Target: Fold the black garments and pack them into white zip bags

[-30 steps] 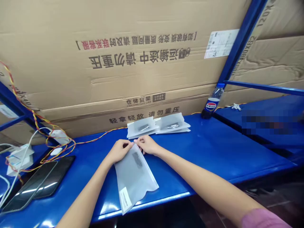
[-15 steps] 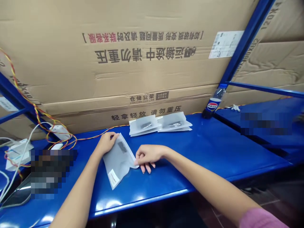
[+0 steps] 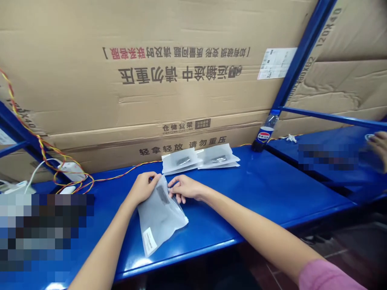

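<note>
A frosted zip bag (image 3: 160, 217) with a white label at its lower corner is tilted over the blue shelf. My left hand (image 3: 147, 186) pinches its top corner, thumb and fingers closed on the edge. My right hand (image 3: 184, 188) has thumb and forefinger pinched on the bag's upper edge, near the left hand, with the other fingers curled below. The bag's mouth looks parted along its right side. Something dark shows faintly through the plastic; I cannot tell what it is.
Two stacks of frosted bags, left (image 3: 180, 162) and right (image 3: 218, 157), lie at the back against the cardboard (image 3: 145, 100). A cola bottle (image 3: 265, 132) stands right of them. Twisted wires (image 3: 87, 179) and a white plug (image 3: 71, 171) lie left. Another person's hand (image 3: 379, 147) shows at far right.
My right hand has moved along the bag's edge from the lower corner up towards my left hand. The bag's mouth has parted more. Another person's hand has come in at right.
</note>
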### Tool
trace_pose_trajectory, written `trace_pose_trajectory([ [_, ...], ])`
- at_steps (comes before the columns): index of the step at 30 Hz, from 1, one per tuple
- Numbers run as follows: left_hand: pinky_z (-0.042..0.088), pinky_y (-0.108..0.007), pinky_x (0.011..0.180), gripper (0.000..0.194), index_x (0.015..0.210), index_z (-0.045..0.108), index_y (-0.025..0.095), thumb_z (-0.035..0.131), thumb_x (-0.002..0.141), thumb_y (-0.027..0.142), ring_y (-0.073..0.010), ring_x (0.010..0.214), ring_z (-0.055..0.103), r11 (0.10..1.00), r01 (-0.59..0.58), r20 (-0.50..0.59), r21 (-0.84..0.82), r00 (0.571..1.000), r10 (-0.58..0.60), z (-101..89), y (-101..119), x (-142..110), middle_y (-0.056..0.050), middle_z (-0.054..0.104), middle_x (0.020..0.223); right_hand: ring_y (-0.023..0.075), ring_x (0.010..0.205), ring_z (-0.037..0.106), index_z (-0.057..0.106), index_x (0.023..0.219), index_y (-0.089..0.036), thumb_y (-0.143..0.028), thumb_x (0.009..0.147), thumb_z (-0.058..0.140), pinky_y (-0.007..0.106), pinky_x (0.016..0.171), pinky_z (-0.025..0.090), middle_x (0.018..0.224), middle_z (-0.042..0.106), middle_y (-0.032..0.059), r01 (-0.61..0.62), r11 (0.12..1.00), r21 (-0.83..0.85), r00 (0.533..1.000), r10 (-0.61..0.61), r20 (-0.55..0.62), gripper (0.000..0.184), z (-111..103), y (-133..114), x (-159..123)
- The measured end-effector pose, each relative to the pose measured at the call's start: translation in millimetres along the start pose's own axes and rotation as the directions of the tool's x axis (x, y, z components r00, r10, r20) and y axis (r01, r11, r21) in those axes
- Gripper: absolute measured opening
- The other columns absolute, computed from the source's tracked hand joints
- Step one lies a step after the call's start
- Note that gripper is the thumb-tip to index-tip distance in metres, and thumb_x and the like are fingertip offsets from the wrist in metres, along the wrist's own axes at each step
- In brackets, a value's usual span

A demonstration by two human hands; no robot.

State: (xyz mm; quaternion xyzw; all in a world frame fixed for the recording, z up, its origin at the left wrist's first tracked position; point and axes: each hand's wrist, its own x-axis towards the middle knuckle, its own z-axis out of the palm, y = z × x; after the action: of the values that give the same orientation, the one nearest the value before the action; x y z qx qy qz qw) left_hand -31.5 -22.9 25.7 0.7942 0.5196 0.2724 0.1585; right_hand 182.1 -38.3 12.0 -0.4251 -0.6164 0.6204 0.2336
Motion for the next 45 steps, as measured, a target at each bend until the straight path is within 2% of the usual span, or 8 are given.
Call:
trace_pose_trajectory([
  [7, 0.042, -0.031, 0.066, 0.045, 0.068, 0.064, 0.022, 0.048, 0.096, 0.053, -0.0218, 0.067, 0.060, 1.000, -0.009, -0.004, -0.010, 1.000, 0.009, 4.7, 1.8, -1.7, -0.005, 0.071, 0.070, 0.0084, 0.040, 0.053, 0.064, 0.108, -0.018, -0.022, 0.096, 0.062, 0.018, 0.041, 0.044, 0.062, 0.068, -0.0055, 0.011, 1.000, 0.021, 0.999, -0.012, 0.045, 0.013, -0.6, -2.8, -4.7],
  [11, 0.043, -0.031, 0.069, 0.044, 0.071, 0.066, 0.021, 0.048, 0.097, 0.050, -0.0221, 0.072, 0.063, 0.999, -0.038, 0.002, -0.013, 0.999, 0.038, 15.7, 11.4, -5.1, -0.006, 0.074, 0.076, 0.0098, 0.041, 0.048, 0.067, 0.082, -0.016, -0.027, 0.082, 0.080, 0.021, 0.042, 0.037, 0.048, 0.057, -0.0071, 0.018, 0.999, -0.026, 1.000, -0.018, 0.018, 0.016, 8.2, 3.5, -3.2],
  [22, 0.032, -0.031, 0.062, 0.042, 0.073, 0.061, 0.023, 0.044, 0.102, 0.047, -0.0209, 0.061, 0.056, 0.990, 0.032, -0.088, 0.140, 0.996, -0.020, -1.1, 7.1, -8.4, -0.004, 0.067, 0.066, 0.0144, 0.062, 0.058, 0.061, 0.095, -0.022, -0.027, 0.068, 0.083, 0.025, 0.054, 0.044, 0.074, 0.064, -0.0056, 0.109, 0.987, 0.115, 0.949, -0.069, -0.306, 0.035, 20.5, 0.6, -7.4],
  [29, 0.039, -0.031, 0.066, 0.043, 0.085, 0.068, 0.024, 0.044, 0.102, 0.055, -0.0237, 0.066, 0.064, 0.971, 0.052, -0.121, 0.233, 0.992, -0.024, -33.9, -5.5, -24.0, -0.004, 0.072, 0.072, 0.0254, 0.093, 0.075, 0.053, 0.132, -0.025, -0.047, 0.085, 0.071, 0.040, 0.077, 0.063, 0.112, 0.074, 0.0070, 0.217, 0.964, 0.155, 0.776, -0.074, -0.627, 0.055, 6.1, 35.1, -69.8],
  [32, 0.040, -0.032, 0.065, 0.040, 0.080, 0.068, 0.024, 0.049, 0.098, 0.054, -0.0252, 0.064, 0.065, 0.962, 0.051, -0.096, 0.269, 0.995, -0.026, -39.9, -16.1, -29.6, -0.004, 0.071, 0.067, 0.0358, 0.116, 0.071, 0.058, 0.135, -0.022, -0.051, 0.089, 0.068, 0.057, 0.100, 0.057, 0.118, 0.075, 0.0131, 0.122, 0.965, -0.232, 0.625, -0.256, -0.737, 0.056, 4.2, 63.7, -100.3],
  [35, 0.048, -0.035, 0.073, 0.034, 0.082, 0.070, 0.024, 0.052, 0.096, 0.049, -0.0294, 0.079, 0.071, 0.954, 0.040, -0.118, 0.298, 0.993, -0.004, -41.4, -18.0, -34.7, -0.008, 0.078, 0.082, 0.0415, 0.141, 0.054, 0.061, 0.140, -0.022, -0.053, 0.095, 0.065, 0.066, 0.116, 0.045, 0.141, 0.067, 0.0178, 0.022, 0.802, -0.597, 0.515, -0.521, -0.681, 0.055, 11.8, 72.5, -116.8],
  [41, 0.055, -0.041, 0.093, 0.030, 0.100, 0.073, 0.023, 0.051, 0.103, 0.043, -0.0277, 0.100, 0.072, 0.966, -0.103, -0.198, 0.238, 0.968, 0.152, -11.8, 38.9, -64.8, -0.008, 0.080, 0.104, 0.0429, 0.155, 0.041, 0.057, 0.151, -0.016, -0.039, 0.082, 0.084, 0.067, 0.130, 0.027, 0.157, 0.058, 0.0187, 0.122, 0.559, -0.820, 0.705, -0.630, -0.325, 0.078, 27.5, 48.8, -99.4],
  [45, 0.059, -0.037, 0.086, 0.020, 0.100, 0.072, 0.023, 0.055, 0.106, 0.033, -0.0230, 0.091, 0.073, 0.969, -0.233, -0.294, 0.080, 0.924, 0.246, 32.6, 91.2, -91.5, -0.005, 0.079, 0.098, 0.0362, 0.127, 0.070, 0.075, 0.122, -0.019, -0.020, 0.085, 0.070, 0.064, 0.124, 0.038, 0.128, 0.078, 0.0138, 0.167, 0.726, -0.667, 0.695, -0.567, -0.443, 0.037, 17.4, 44.9, -89.2],
])
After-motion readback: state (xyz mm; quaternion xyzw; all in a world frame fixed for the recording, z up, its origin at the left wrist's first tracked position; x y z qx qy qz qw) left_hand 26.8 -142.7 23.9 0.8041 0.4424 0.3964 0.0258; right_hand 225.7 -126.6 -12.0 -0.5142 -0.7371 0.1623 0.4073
